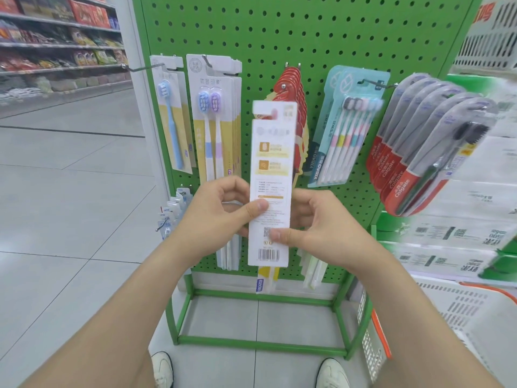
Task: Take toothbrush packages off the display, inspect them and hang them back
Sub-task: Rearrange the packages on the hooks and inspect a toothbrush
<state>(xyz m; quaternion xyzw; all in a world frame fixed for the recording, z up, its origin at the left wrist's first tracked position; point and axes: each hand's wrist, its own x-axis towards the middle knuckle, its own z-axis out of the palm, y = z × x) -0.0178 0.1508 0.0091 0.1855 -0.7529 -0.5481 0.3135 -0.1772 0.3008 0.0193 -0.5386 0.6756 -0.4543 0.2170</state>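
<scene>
The toothbrush package (270, 177) stands upright before the green pegboard display (279, 32), long axis vertical, hang slot (265, 112) up and printed back toward the camera. The left hand (215, 214) and right hand (321, 225) each pinch its lower half, thumb in front, fingers (237, 189) behind. Gripped only low down, the card could flex or slip, and on rehanging, the slot might fail to catch or the card might jostle the red packs (291, 88) behind.

The display (279, 37) is bright green, dotted with a regular grid of small holes. The held package (270, 177) shows a white back with gold-yellow blocks and a black barcode. At far left hangs a white-and-yellow card (174, 135) with a pale blue brush, and beside it a blue and lilac pair (209, 121). At right, the red-and-grey packs (405, 163) show black bristles. The floor (70, 191) is pale grey tile.
</scene>
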